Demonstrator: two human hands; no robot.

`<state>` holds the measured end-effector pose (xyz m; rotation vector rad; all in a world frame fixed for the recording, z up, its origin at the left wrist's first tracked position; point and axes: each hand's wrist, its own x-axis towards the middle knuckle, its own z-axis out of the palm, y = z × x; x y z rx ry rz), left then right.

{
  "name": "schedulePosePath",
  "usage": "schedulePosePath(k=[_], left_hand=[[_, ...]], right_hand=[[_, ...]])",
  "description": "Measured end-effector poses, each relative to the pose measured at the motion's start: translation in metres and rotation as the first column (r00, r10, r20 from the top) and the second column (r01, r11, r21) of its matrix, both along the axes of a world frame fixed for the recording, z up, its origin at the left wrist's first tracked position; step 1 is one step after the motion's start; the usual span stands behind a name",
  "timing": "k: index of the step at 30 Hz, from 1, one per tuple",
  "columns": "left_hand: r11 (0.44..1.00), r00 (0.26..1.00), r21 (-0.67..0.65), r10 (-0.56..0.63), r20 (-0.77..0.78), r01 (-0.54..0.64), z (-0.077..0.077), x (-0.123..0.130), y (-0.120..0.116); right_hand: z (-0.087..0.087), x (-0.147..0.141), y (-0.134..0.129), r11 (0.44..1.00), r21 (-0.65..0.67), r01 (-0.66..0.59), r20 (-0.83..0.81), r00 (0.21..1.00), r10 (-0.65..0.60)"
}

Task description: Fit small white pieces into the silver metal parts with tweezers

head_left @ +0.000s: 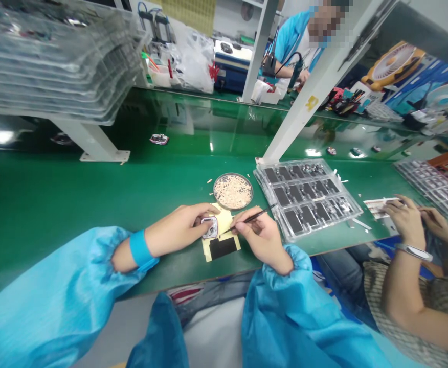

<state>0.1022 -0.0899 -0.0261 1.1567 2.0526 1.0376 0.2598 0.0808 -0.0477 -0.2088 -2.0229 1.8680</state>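
My left hand (183, 227) is closed on a small rounded-square watch case (209, 228) with a pale inside and a pinkish rim. In my right hand (260, 235) are thin black tweezers (255, 216), slanting down to the left. Their tip is just right of the case, over a yellow backing sheet (226, 225). A black rectangle (224, 247) lies on the sheet's near part. Just beyond my hands stands a round dish (233, 191) full of small beige and black pieces.
Stacked clear trays (308, 197) of dark screens lie to the right, beside a white post (296, 102). More trays (55, 61) rise at upper left. A co-worker's hands (408, 220) work at far right; another person (296, 41) is across the bench. A small part (159, 139) lies farther back.
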Motion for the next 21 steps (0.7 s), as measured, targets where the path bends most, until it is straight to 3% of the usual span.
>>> schedulePosePath(k=[8,21], left_hand=[[0.995,0.998,-0.087,-0.047,-0.043,0.043,-0.0005,0.0003,0.0016],[0.994,0.997,-0.102,-0.045,-0.056,0.039,0.0009,0.0009,0.0026]], right_hand=[[0.0048,-0.0079,-0.005,0.929,0.353,0.109,-0.178,0.983,-0.048],[-0.0016,-0.01,-0.0057,0.891,0.439,0.115,-0.2,0.979,-0.028]])
